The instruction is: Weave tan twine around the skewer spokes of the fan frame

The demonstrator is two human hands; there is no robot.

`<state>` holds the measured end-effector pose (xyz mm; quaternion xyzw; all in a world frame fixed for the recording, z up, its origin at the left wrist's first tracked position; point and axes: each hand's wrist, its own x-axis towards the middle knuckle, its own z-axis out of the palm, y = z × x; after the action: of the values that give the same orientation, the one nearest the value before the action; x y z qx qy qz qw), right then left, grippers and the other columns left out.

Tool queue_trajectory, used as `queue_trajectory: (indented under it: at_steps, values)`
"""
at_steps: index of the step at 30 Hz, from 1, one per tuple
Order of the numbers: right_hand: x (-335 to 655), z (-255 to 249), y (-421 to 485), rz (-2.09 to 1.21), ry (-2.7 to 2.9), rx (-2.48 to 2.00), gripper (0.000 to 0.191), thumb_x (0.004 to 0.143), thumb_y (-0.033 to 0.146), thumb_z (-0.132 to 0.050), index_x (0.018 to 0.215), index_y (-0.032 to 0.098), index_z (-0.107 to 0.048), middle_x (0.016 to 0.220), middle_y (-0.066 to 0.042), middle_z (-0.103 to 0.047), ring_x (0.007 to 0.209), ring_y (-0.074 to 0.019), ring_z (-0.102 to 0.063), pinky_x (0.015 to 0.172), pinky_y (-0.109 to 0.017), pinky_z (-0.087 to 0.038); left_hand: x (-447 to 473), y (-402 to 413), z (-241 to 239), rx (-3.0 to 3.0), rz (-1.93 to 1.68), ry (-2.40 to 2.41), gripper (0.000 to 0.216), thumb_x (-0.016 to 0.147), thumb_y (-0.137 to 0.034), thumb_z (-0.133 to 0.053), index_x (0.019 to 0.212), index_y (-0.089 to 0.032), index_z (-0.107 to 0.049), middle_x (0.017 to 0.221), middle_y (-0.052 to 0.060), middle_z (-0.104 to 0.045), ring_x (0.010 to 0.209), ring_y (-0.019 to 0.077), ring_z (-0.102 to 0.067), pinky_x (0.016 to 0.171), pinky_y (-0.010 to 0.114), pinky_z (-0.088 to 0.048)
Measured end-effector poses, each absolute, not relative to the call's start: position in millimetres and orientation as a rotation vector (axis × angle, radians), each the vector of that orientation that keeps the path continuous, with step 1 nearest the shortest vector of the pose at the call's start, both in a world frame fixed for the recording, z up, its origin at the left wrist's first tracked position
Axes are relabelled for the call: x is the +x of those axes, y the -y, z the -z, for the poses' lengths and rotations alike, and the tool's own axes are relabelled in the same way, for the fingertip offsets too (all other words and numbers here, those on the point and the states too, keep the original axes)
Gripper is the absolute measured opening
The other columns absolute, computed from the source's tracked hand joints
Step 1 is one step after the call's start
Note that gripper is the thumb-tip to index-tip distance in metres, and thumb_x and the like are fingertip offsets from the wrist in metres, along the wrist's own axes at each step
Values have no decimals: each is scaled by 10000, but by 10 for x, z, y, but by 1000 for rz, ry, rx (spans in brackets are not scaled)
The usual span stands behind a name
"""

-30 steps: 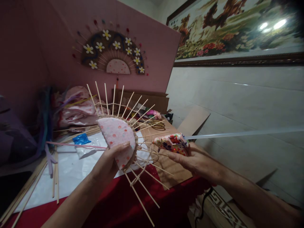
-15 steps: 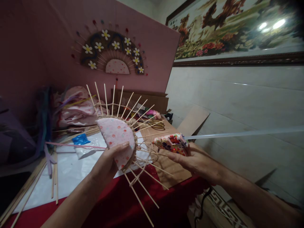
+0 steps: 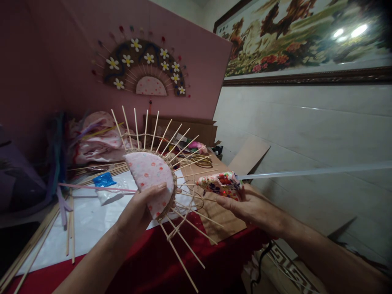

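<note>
My left hand (image 3: 147,204) grips a half-round piece covered in pink dotted fabric (image 3: 150,175), thumb on its face and the other fingers mostly hidden behind. Thin wooden sticks (image 3: 183,134) fan out from its curved, twine-wrapped edge. Brown twine (image 3: 174,232) runs loosely from stick to stick. To the right, my right hand (image 3: 245,204) is closed around a flower-patterned hot glue gun (image 3: 219,183), whose nozzle points left at the sticks near the curved edge. Out of its back sticks a long translucent glue stick (image 3: 306,171). Whether the nozzle touches a stick I cannot tell.
A finished-looking fan with white flowers (image 3: 150,58) hangs on a pink panel. On the table lie white paper (image 3: 88,228), a blue packet (image 3: 104,179), loose sticks (image 3: 30,249) and brown board (image 3: 220,220). Pink cloth (image 3: 98,139) is heaped behind. A black cord (image 3: 261,261) hangs at the right.
</note>
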<state>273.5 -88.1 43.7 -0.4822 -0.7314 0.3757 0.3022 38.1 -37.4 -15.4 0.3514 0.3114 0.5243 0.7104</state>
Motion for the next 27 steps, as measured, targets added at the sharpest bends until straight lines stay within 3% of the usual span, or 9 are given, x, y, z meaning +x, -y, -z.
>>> queue_trajectory:
  at_steps: [8,15,21,24,27]
  values:
    - [2743,-442,916,-968,1876,-1296,358,820,423,-554,1113,226,-615,509,39,-415,476,-108,-389,435,-217,-354,390,386,118,789,-1164,-711,190,641,-235,-682,777,-105,-706,712,83,-706,595,173,-625,562,257,-515]
    - [2751,-430,912,-1028,1840,-1449,485,822,492,-524,1217,210,-534,504,57,-345,426,-74,-297,346,-173,-235,385,399,105,807,-1158,-710,195,643,-245,-674,774,-104,-702,707,83,-701,591,173,-622,547,258,-509]
    - [2742,-448,914,-999,1895,-1420,447,801,509,-537,1128,210,-600,553,37,-427,481,-86,-370,413,-189,-335,387,398,109,794,-1159,-705,204,651,-237,-672,802,-103,-705,736,89,-706,622,179,-628,576,265,-516]
    - [2754,-425,916,-1020,1831,-1475,463,802,529,-519,1114,194,-592,527,55,-378,444,-73,-323,364,-171,-309,390,393,108,786,-1163,-708,188,649,-224,-676,790,-104,-704,724,85,-708,607,177,-630,568,265,-519]
    - [2789,-373,902,-1025,1781,-1488,396,800,519,-529,978,175,-615,511,64,-340,425,-66,-312,328,-157,-322,390,394,103,789,-1166,-701,183,657,-220,-669,794,-104,-702,732,89,-712,608,182,-636,568,272,-524]
